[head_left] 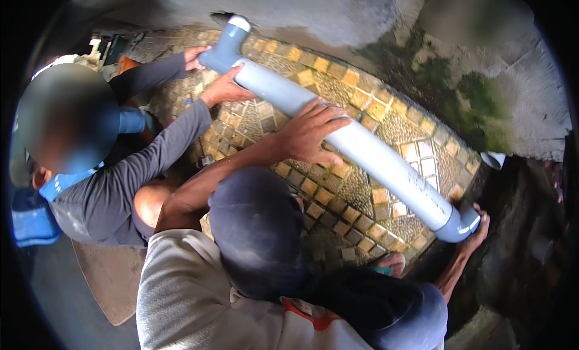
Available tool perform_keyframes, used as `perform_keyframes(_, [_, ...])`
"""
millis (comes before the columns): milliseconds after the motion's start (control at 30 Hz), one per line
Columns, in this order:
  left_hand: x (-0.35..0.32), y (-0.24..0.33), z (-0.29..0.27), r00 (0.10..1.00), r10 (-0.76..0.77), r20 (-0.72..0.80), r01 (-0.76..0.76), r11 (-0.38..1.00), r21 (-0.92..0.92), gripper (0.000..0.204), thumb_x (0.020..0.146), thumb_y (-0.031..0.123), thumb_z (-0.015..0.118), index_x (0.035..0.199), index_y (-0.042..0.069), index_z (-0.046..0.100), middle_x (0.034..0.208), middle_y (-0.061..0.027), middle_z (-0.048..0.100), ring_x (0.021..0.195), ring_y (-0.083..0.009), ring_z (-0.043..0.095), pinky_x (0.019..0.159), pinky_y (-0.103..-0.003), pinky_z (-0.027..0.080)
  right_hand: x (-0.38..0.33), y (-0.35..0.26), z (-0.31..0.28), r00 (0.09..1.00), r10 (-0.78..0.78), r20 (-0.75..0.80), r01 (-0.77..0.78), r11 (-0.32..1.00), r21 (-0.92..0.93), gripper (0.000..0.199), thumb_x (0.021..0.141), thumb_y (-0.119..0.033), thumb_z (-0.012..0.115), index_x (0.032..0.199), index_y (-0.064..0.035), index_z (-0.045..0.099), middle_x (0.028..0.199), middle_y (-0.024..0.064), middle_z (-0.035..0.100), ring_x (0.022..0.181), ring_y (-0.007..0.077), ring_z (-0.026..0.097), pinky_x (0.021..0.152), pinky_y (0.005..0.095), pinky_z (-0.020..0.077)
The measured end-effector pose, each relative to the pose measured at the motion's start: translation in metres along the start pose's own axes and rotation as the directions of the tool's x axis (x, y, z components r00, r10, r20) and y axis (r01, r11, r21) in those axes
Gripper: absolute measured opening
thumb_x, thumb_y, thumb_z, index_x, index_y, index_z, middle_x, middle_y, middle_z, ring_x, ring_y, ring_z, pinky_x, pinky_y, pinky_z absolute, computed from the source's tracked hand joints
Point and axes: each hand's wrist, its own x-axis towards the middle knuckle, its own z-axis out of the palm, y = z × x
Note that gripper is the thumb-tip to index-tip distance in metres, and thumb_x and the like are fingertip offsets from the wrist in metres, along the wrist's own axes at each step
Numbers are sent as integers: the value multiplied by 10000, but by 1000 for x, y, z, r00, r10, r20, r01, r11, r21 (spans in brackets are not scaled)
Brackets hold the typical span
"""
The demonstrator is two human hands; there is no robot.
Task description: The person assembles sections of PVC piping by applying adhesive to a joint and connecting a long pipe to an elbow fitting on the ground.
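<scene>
Though the wearer's hands are unseen, a co-worker's hand (310,130) presses the long grey plastic pipe (368,152). It runs diagonally under that palm.

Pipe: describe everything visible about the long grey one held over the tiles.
The grey pipe is a long, smooth, plastic-looking tube lying diagonally over the yellow-and-grey tiled paving, from upper left to lower right. Each end carries a slightly darker elbow fitting. The upper elbow shows a pale open mouth, and the lower elbow bends at the paving's edge. A grey-sleeved person's hands grip it by the upper elbow, another person's hand presses on its middle, and a further hand cups the lower elbow.
</scene>
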Motion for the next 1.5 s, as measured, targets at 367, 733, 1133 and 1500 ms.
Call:
perform_keyframes(367, [52, -30, 16, 991, 42, 124, -60, 988, 141, 1040, 591, 266, 1001, 1491, 67, 519, 1414, -142, 589, 1313, -343, 575, 1158, -498, 426, 60, -23, 54, 982, 113, -154, -105, 993, 58, 426, 1064, -432, 610, 1023, -14, 676, 980, 135, 698, 951, 258, 682, 995, 455, 553])
perform_keyframes(733, [94, 5, -26, 889, 55, 455, -18, 996, -84, 1046, 837, 555, 819, 1593, -16, 374, 1556, -271, 443, 1459, -421, 448, 1243, -580, 316, 49, -17, 91, 980, -142, -138, 150, 988, 48, 297, 1114, -297, 573, 1053, -16, 649, 1078, 108, 706, 997, 184, 683, 902, 350, 551])
perform_keyframes(1133, [368, 235, 94, 804, 569, 172, -329, 667, -669, 674, 1078, 500, 496, 1438, -63, 581, 1475, -275, 593, 1393, -441, 550, 1185, -509, 431, 35, -64, 83, 939, 326, -107, -335, 809, -483, 794, 1132, -657, 256, 1540, -18, 489, 1522, 197, 543, 1406, 334, 530, 1225, 413, 355])
perform_keyframes(1500, [371, 227, 145, 825, 514, 234, -147, 595, -790, 789, 1084, 665, 438, 1111, -75, 711, 878, -298, 723, 837, -423, 709, 787, -531, 524, 22, -42, 130, 859, -80, -506, -146, 909, -390, 578, 1116, -484, 480, 1519, -77, 561, 1463, 171, 639, 1367, 308, 585, 1168, 399, 425])
